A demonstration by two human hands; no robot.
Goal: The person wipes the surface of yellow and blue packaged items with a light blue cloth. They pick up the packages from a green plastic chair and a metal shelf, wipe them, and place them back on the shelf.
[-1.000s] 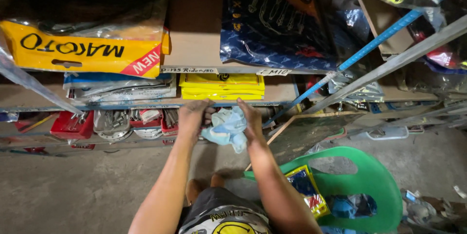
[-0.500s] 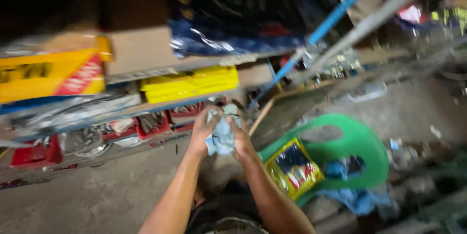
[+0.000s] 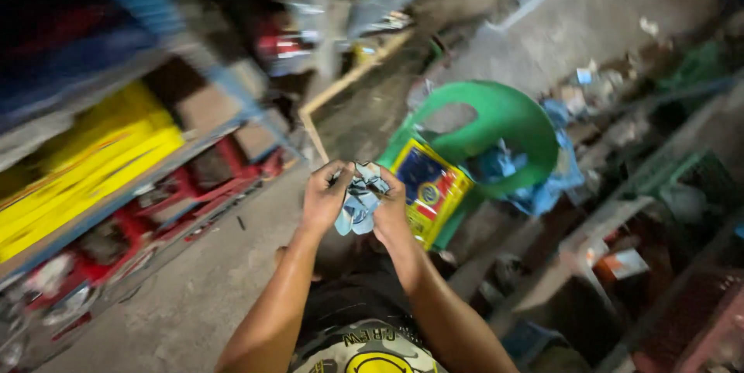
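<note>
Head view, hands: the left hand [image 3: 325, 201] and the right hand [image 3: 391, 214] are both closed around a crumpled pale blue cloth [image 3: 358, 201], held between them in front of the body.
Head view, cloth position: it sits bunched between the two palms, above the person's lap and just left of the green plastic chair [image 3: 496, 121].
Head view, left hand: fingers curled over the cloth's left side.
Head view, right hand: fingers wrapped round the right side, thumb towards the cloth.
Head view, nearest package: a flat yellow box with a dark blue panel and a red edge [image 3: 430, 191] lies tilted on the chair seat, just right of the right hand.
Head view, chair contents: more blue cloth [image 3: 535, 179] lies crumpled on the seat and drapes over its right edge.
Head view, left side: blurred shelving [image 3: 194, 144] runs diagonally, with long yellow packages [image 3: 93, 171] on an upper level and red packs [image 3: 178, 187] below.
Head view, floor: bare grey concrete floor [image 3: 209, 280] lies between the shelving and the person.
Head view, right side: dark racks with clutter, too blurred to tell apart.
</note>
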